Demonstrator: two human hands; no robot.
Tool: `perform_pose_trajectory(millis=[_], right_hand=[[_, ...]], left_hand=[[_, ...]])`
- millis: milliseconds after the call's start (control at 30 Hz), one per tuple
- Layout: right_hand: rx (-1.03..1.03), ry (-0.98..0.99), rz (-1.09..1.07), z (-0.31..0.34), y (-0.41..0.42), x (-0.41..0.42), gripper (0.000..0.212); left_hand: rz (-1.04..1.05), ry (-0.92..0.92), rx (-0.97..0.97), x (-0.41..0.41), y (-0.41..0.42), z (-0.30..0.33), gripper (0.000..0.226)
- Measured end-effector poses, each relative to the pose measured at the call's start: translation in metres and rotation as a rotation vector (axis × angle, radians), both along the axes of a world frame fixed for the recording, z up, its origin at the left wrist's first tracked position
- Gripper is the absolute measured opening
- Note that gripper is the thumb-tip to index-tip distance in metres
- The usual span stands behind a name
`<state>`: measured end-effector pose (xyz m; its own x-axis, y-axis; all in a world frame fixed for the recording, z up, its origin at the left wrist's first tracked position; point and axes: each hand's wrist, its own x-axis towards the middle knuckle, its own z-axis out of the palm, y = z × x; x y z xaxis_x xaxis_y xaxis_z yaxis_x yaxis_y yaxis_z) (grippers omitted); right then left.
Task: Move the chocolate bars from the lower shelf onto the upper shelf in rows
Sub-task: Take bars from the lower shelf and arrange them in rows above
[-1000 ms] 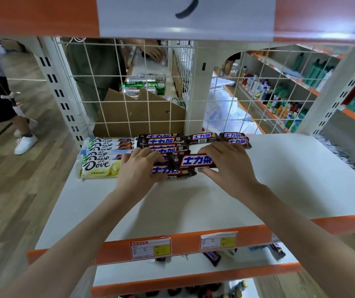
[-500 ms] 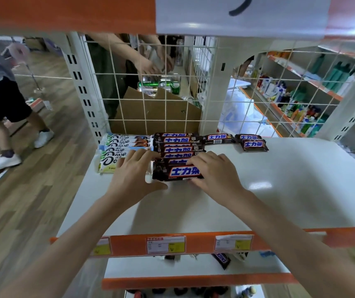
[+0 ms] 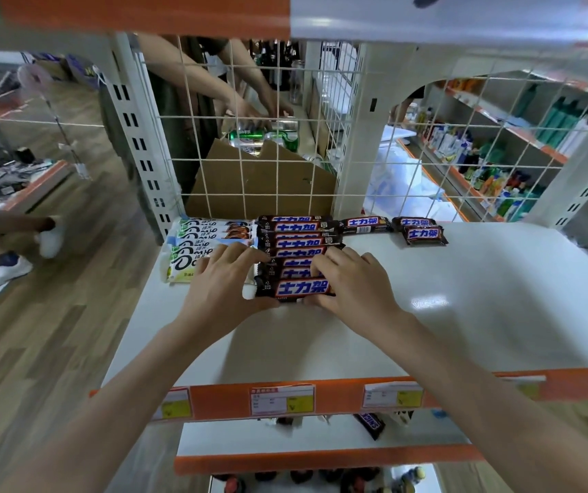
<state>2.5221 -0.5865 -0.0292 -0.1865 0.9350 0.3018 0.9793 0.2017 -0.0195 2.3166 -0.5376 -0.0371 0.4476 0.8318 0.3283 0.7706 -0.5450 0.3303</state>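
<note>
The front chocolate bar [image 3: 297, 288] lies flat on the upper shelf [image 3: 463, 314], nearest the person, at the end of a neat row of dark bars [image 3: 297, 240] that runs back toward the wire grid [image 3: 271, 165]. The left hand [image 3: 221, 282] pinches the bar's left end, and the right hand [image 3: 353, 282] curls over its right end. The bar looks light and stiff, but its shiny wrapper looks slippery — so the two short ends are the best places to hold. One more bar [image 3: 370, 424] sits on the lower shelf [image 3: 285, 439], below that row.
</note>
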Motion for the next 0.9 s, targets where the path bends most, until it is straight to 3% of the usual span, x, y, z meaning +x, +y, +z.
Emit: perform_pose_trajectory(millis=[900], right_hand=[[-0.002,-0.015,-0.072,0.029,-0.042,0.042,0.042]], left_hand=[[-0.035,0.027,0.025,0.029,-0.021,0.019,0.056]])
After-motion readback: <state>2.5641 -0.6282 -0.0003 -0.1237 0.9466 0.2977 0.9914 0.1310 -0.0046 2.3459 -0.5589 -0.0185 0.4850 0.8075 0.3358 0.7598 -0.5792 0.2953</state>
